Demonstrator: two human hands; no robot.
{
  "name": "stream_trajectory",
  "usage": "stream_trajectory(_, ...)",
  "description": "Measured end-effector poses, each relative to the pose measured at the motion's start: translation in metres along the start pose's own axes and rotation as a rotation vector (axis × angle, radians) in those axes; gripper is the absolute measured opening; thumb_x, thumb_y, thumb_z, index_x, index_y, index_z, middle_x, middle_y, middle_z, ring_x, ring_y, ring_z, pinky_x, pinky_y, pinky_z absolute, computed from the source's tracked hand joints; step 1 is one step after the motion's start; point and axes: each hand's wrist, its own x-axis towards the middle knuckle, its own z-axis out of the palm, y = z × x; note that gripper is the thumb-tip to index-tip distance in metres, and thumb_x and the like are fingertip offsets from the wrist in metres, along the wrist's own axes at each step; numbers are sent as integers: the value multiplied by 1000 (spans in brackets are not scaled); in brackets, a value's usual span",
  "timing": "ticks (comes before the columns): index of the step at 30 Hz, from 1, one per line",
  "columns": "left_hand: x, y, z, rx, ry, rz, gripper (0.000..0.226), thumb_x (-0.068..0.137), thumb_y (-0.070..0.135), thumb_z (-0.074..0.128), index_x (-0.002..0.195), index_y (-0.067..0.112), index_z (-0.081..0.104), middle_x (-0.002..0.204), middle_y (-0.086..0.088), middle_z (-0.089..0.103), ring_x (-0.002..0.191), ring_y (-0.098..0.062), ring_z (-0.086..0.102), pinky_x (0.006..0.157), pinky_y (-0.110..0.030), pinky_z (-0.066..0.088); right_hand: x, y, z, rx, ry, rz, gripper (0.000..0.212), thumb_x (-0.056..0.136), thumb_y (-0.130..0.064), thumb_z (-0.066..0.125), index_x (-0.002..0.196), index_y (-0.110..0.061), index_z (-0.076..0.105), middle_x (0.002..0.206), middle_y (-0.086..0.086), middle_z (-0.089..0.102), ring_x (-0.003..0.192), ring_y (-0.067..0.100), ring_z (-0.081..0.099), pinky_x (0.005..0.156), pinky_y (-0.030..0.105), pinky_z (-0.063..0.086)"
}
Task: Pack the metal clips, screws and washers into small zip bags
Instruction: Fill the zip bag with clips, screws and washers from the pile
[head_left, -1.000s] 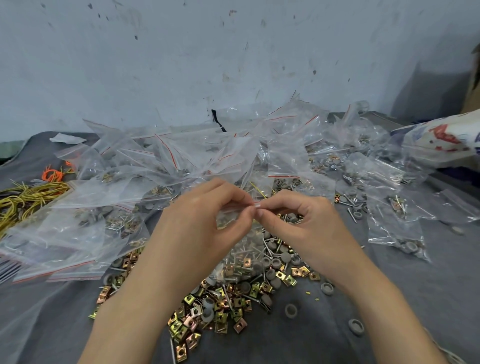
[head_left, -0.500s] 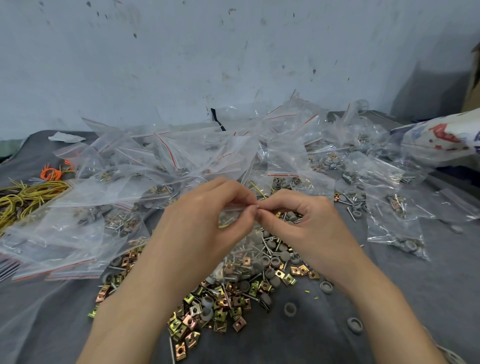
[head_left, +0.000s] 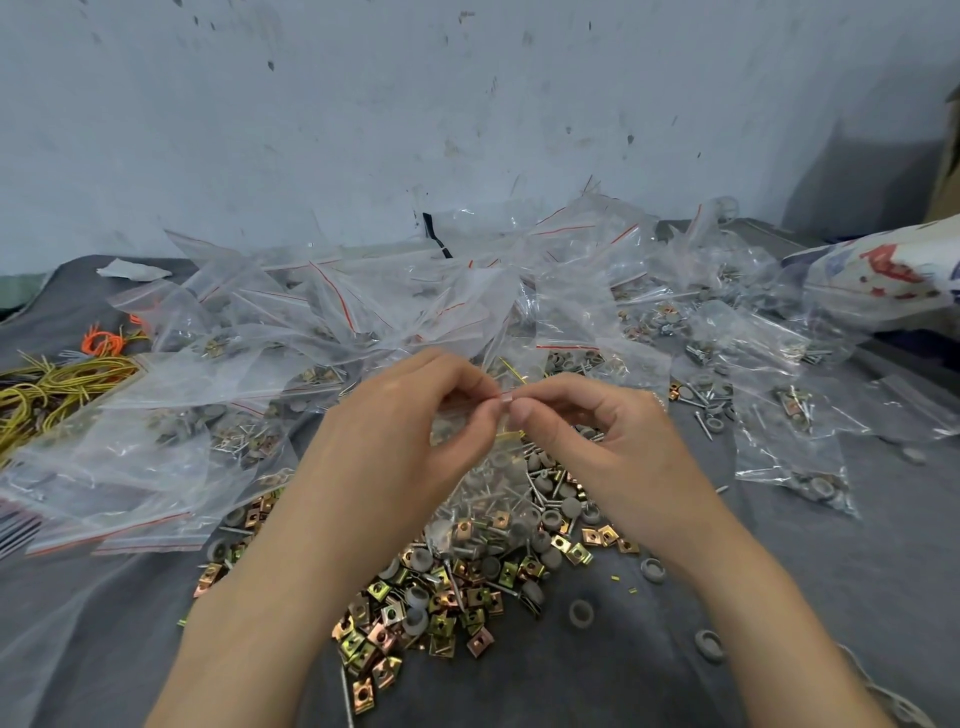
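Left hand (head_left: 405, 431), right hand (head_left: 613, 441) | pinching zip bag (head_left: 488, 483) mouth between them

The far side is blocked by heaped zip bags (head_left: 363, 322), the centre by loose clips (head_left: 415, 618); bare cloth (head_left: 831, 571) is left free at the right.

Partly hidden behind left hand (head_left: 400, 436): small clear zip bag (head_left: 488, 467); cropped at left edge: yellow wire bundle (head_left: 47, 389).

My grey counter (head_left: 831, 571) carries a heap of metal clips (head_left: 384, 634), washers (head_left: 581, 613), loose screws (head_left: 704, 423), zip bags (head_left: 156, 467) and yellow wires (head_left: 47, 395).
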Motion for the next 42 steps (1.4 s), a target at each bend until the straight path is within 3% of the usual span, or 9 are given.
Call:
stream_trajectory(5, -1, 1, 1, 19, 19, -1, 9, 88, 44, 57, 91, 37, 62, 86, 24, 61, 87, 3, 59, 73, -23, 49, 2, 1, 10, 166, 34, 28, 9, 87, -41, 71, 94, -36, 74, 91, -9, 76, 86, 7, 71, 81, 24, 55)
stream_trajectory(9, -1, 1, 1, 27, 39, 1, 12, 87, 45, 59, 90, 35, 64, 84, 24, 62, 85, 4, 59, 70, -19, 47, 0, 0, 17, 119, 59, 5, 6, 95, -41, 63, 93, -36, 66, 84, -13, 71, 80, 5, 66, 75, 19, 51)
stream_trajectory(12, 0, 3, 3, 6, 32, 12, 14, 88, 47, 57, 91, 35, 64, 84, 24, 63, 87, 6, 59, 71, -11, 44, -2, 2, 23, 2, 107, -23, 8, 100, -26, 53, 95, -29, 58, 81, -12, 66, 75, 4, 61, 65, 18, 45)
stream_trajectory(15, 1, 1, 2, -3, 36, 35, 12, 91, 48, 56, 89, 38, 61, 83, 25, 62, 86, 5, 59, 74, -12, 44, -2, 0, 25, -30, 138, -9, 27, 101, -3, 44, 94, -27, 51, 79, -16, 61, 72, -4, 57, 64, 9, 39)
stream_trajectory(18, 1, -2, 1, -17, 60, 38, 6, 89, 42, 57, 89, 37, 61, 81, 24, 61, 85, 3, 59, 77, -18, 45, 0, -1, 21, 51, 188, 5, 17, 108, -19, 45, 97, -28, 53, 82, -10, 68, 69, 0, 59, 63, 16, 44)
stream_trajectory(21, 2, 0, 1, 0, 79, 38, 3, 91, 42, 57, 89, 39, 57, 83, 24, 60, 85, 4, 59, 74, -15, 44, 0, -5, 21, 254, 149, 47, 15, 100, -42, 55, 103, -30, 63, 91, -2, 71, 85, 12, 68, 77, 27, 55)
stream_trajectory(28, 3, 3, 2, -20, 79, 34, 7, 91, 42, 59, 91, 36, 61, 84, 21, 63, 85, 5, 60, 73, -8, 41, 2, -11, 31, 227, 285, 27, 6, 90, -38, 72, 86, -33, 73, 79, 4, 71, 70, 31, 60, 62, 39, 49)
stream_trajectory(32, 1, 4, -2, -72, 100, 18, 4, 88, 35, 60, 89, 32, 63, 82, 22, 64, 85, 10, 58, 75, -2, 38, 4, -14, 23, 236, 397, 29, 12, 84, -43, 71, 80, -32, 71, 71, -11, 68, 60, 2, 54, 56, 16, 44)
stream_trajectory(42, -5, 4, -12, -153, 130, -39, 10, 88, 34, 63, 85, 43, 60, 94, 23, 65, 85, 7, 60, 70, -3, 39, 4, -15, 13, 232, 543, 28, 13, 81, -43, 72, 77, -31, 69, 71, -10, 66, 62, 5, 52, 56, 16, 43)
